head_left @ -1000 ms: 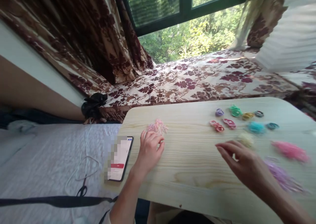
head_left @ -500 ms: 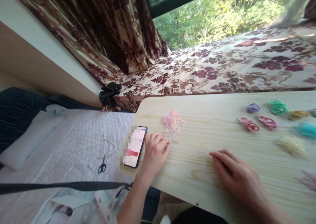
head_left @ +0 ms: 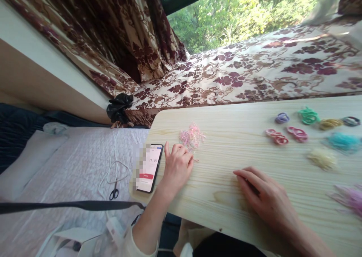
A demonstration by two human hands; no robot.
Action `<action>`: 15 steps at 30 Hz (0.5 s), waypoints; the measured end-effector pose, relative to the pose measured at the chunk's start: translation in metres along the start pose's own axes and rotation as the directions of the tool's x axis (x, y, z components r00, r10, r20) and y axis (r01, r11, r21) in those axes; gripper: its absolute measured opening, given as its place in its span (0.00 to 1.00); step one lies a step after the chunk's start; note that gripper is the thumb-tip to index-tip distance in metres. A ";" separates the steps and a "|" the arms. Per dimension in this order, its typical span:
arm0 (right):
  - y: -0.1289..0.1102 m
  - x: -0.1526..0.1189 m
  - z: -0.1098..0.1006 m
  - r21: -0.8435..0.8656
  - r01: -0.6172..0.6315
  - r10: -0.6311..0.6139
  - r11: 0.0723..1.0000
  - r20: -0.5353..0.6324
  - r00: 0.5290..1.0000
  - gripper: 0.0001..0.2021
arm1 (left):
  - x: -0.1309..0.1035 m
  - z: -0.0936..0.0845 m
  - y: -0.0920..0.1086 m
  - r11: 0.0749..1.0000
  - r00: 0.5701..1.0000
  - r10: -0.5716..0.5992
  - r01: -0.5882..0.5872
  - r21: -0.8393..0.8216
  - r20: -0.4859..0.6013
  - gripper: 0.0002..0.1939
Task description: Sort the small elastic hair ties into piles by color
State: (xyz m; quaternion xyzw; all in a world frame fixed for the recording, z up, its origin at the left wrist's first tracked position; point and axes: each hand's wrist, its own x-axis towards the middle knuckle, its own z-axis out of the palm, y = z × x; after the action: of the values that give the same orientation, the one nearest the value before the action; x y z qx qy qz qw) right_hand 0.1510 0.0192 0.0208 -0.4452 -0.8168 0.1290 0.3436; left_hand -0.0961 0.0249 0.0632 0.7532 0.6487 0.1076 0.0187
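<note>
My left hand lies palm down on the wooden table, its fingers bent and slightly apart, holding nothing that I can see. Just beyond its fingertips is a loose pile of small pink and pale rubber bands. One stray band lies beside its index finger. To the left of this hand is a phone with a timer on its screen. My right hand rests on its side on the table, thumb and fingertips together with nothing visible in them.
At the right lie sorted groups: purple bands, green bands, red bands, pink bands, tan bands, turquoise bands, cream bands and lilac bands. Scissors and a white cable lie on the bed.
The view has shifted slightly right, bringing more of the lilac and dark bands into sight. My left hand's fingers have spread a little by the pile. My right hand stays in place.
</note>
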 end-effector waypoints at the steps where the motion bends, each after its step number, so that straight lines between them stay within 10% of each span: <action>1: 0.000 0.000 0.000 0.004 -0.013 0.013 1.000 0.011 1.000 0.09 | 0.001 0.000 0.000 1.000 1.000 0.010 -0.010 0.014 0.004 0.07; 15: -0.006 0.001 -0.007 0.100 -0.066 0.062 0.993 0.034 0.997 0.10 | -0.007 0.007 0.050 0.963 0.981 0.196 -0.189 -0.190 0.016 0.07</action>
State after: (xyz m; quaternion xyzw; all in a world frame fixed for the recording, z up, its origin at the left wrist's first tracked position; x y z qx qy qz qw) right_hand 0.1517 0.0158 0.0294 -0.4511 -0.7997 0.1880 0.3487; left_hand -0.0473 0.0109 0.0640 0.8092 0.5590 0.1566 0.0903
